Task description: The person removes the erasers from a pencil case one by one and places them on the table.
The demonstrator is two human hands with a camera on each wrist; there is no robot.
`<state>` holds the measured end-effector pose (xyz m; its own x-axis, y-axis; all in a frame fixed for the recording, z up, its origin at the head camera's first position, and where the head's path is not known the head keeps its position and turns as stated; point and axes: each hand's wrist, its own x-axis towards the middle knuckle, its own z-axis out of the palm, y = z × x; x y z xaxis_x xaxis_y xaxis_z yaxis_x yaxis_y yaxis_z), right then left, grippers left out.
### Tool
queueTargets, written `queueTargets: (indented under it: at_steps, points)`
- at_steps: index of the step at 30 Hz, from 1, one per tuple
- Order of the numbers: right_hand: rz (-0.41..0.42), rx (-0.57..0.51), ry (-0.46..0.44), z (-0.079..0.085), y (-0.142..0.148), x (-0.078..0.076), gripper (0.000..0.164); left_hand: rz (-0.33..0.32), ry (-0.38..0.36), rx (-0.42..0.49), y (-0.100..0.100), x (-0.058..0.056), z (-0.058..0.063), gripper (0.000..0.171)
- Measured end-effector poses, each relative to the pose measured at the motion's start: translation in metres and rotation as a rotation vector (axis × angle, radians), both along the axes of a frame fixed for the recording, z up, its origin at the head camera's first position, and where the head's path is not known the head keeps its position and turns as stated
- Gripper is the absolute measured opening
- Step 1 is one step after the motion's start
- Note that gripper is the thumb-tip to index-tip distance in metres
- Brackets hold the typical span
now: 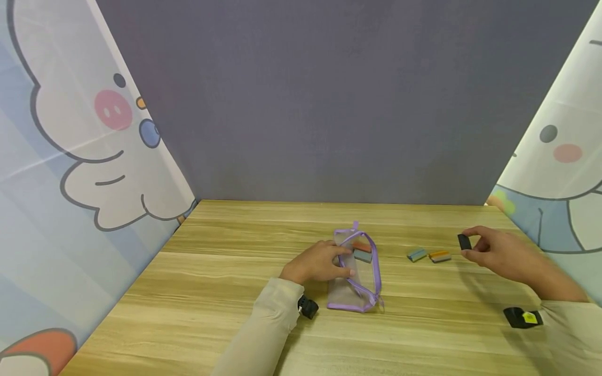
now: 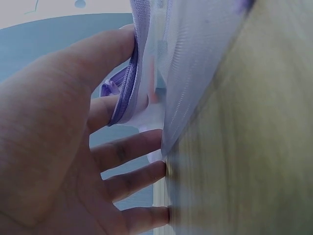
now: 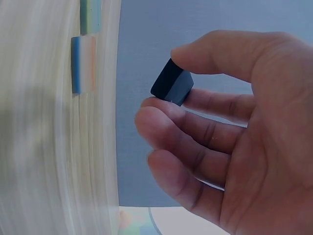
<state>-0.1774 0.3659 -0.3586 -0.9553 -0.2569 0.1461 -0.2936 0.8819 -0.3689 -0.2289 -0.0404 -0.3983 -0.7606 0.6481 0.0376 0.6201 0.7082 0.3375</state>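
Note:
A mesh zip pouch point(image 1: 338, 292) with purple trim lies on the table with its mouth spread. Inside it are an orange-red eraser point(image 1: 362, 246) and a grey-blue eraser point(image 1: 362, 256). My left hand point(image 1: 322, 262) pinches the pouch's zipped edge point(image 2: 129, 81) between thumb and index finger, while the other fingers extend toward the tabletop. Off to the right, my right hand point(image 1: 505, 257) holds a small black eraser point(image 3: 172, 83) above the table, between thumb and fingers. Between pouch and right hand lie a blue-green eraser point(image 1: 416, 254) and an orange-and-grey eraser point(image 1: 439, 256).
The wood-grain table point(image 1: 211, 292) ends at a dark grey panel point(image 1: 338, 104) behind. Cartoon-printed cloth point(image 1: 61, 156) hangs along the left side, with similar cloth point(image 1: 559, 183) on the right. Both wrists carry small black devices.

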Motion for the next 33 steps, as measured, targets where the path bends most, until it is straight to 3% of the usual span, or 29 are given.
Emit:
queueTargets:
  at_steps: [17, 33]
  points:
    - [-0.012, 0.009, -0.008, -0.003, 0.001, -0.001, 0.047, 0.005, -0.004, -0.014, -0.003, 0.002, 0.004, 0.056]
    - [0.022, -0.027, -0.123, -0.015, 0.007, -0.003, 0.048, 0.026, -0.009, -0.022, 0.0, -0.001, 0.002, 0.057]
